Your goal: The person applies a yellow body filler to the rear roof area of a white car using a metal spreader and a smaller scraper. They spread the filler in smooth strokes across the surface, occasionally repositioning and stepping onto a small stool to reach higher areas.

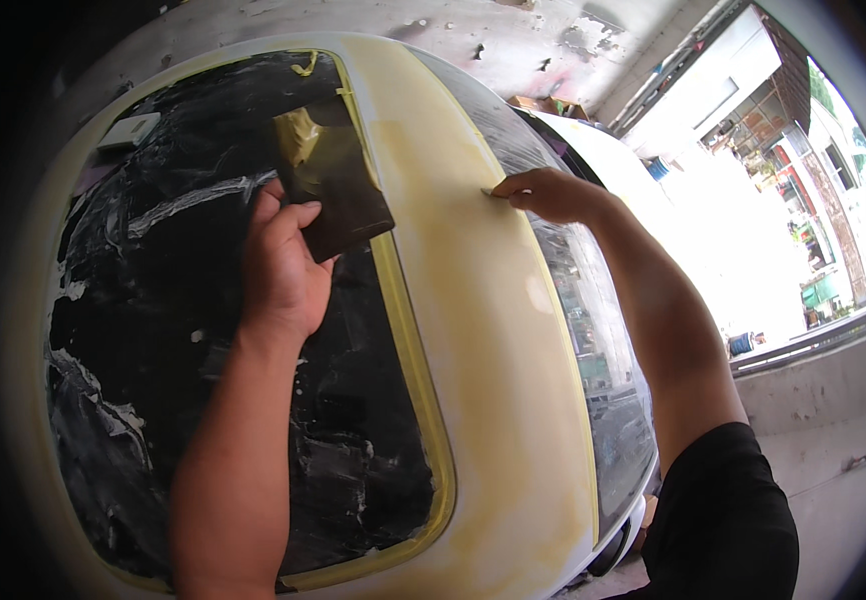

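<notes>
My left hand [283,270] grips a dark flat rectangular board [347,184] with a smear of yellow putty [298,139] at its far end. It holds the board over the black, dust-streaked panel [193,427] in a car roof. In my right hand [553,196] is a small thin spreader blade [488,193], mostly hidden by the fingers. The blade's tip meets, or nearly meets, the sanded yellowish-white roof strip [463,322] beside the windshield. A pale oval patch [538,294] shows on that strip.
Yellow masking tape [410,345] borders the black panel. A white block-like object [130,131] lies at its far left. Dusty windshield glass [590,352] slopes away on the right, with the white hood [605,150] beyond. A stained wall [433,22] stands behind the car.
</notes>
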Tool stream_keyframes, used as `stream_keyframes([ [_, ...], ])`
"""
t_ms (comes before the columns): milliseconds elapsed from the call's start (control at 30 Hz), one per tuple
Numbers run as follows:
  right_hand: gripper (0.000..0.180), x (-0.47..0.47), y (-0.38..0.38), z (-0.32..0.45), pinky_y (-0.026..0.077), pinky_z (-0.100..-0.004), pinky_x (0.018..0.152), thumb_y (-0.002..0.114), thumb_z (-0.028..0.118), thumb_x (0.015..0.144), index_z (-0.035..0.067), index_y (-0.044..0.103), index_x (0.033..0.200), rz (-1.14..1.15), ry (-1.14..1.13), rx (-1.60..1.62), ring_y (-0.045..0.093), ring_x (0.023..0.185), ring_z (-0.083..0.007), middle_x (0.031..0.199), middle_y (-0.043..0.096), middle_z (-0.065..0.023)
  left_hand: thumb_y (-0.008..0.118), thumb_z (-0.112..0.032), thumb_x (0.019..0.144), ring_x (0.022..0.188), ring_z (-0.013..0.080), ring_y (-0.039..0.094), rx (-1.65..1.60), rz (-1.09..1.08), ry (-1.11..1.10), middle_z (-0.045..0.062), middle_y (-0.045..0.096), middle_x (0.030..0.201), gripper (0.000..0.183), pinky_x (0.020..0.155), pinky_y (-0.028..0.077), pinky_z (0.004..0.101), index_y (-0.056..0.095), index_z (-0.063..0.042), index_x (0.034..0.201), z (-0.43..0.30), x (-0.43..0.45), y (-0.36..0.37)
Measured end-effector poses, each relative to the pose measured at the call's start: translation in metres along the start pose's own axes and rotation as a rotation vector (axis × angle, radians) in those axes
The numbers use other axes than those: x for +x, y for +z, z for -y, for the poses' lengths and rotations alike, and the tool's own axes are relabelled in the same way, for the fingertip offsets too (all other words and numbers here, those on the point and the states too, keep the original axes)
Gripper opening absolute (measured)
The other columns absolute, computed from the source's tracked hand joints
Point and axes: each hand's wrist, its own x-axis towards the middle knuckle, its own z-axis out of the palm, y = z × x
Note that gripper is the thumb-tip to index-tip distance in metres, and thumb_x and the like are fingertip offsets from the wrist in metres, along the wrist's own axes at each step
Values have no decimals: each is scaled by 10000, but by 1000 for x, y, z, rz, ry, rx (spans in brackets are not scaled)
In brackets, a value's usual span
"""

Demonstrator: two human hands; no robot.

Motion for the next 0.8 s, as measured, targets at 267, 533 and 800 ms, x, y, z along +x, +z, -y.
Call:
stream_keyframes([
  [267,336,-84,35,13,449,-401,1021,566,145,931,82,649,1251,-58,4,124,609,1157,-312,1257,650,-137,501,-99,893,1162,180,573,73,-33,-1,26,618,1242,370,983,431,389,525,-143,1259,-2,-2,4],
  [533,311,-98,21,-6,493,-420,925,531,200,968,102,646,1240,-264,43,99,665,1014,-333,1092,706,-157,501,-99,901,1157,179,575,119,-82,-19,21,608,1254,415,948,421,368,487,-137,1314,-7,-6,13],
  [800,318,12,-1,0,475,-391,943,532,196,961,79,637,1238,-154,60,-50,637,1074,-291,1144,687,-143,504,-93,909,1135,186,588,99,-78,-7,35,609,1254,415,929,447,375,473,-134,1321,-6,-4,11],
])
